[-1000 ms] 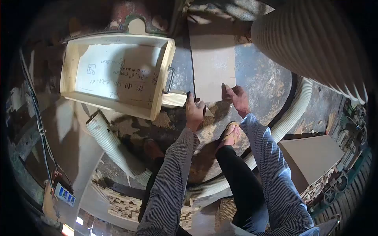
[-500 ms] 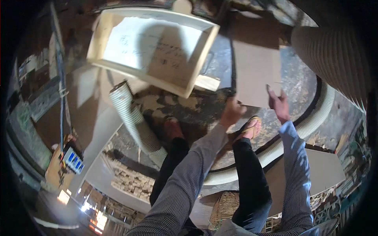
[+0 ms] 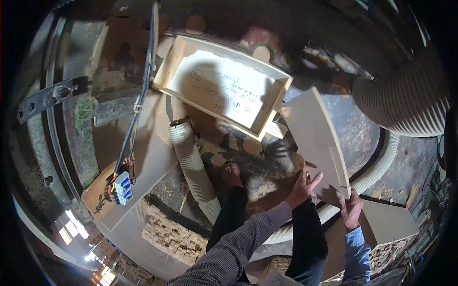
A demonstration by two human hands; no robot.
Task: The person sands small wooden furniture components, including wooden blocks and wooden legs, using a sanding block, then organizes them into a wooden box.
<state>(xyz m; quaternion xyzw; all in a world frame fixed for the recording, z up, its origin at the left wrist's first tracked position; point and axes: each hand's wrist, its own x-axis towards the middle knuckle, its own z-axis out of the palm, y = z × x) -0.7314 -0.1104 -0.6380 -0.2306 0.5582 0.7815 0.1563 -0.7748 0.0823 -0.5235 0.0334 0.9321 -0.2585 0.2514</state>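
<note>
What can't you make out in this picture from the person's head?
All in the head view:
- Handwriting in the wooden box: too small and blurred to read.
- Board: its far face is turned away.
- Right hand: some fingers are hidden by the board.
- Right foot: hidden behind the left hand and board.
- Wide hose: cut off by the dark image edge.

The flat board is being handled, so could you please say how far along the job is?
The wooden box already looks assembled, its four walls joined. In hand is the flat board, held near one end by the left hand and right hand. Setting it down seems left, as both hands hold it; where it goes cannot be told.
</note>
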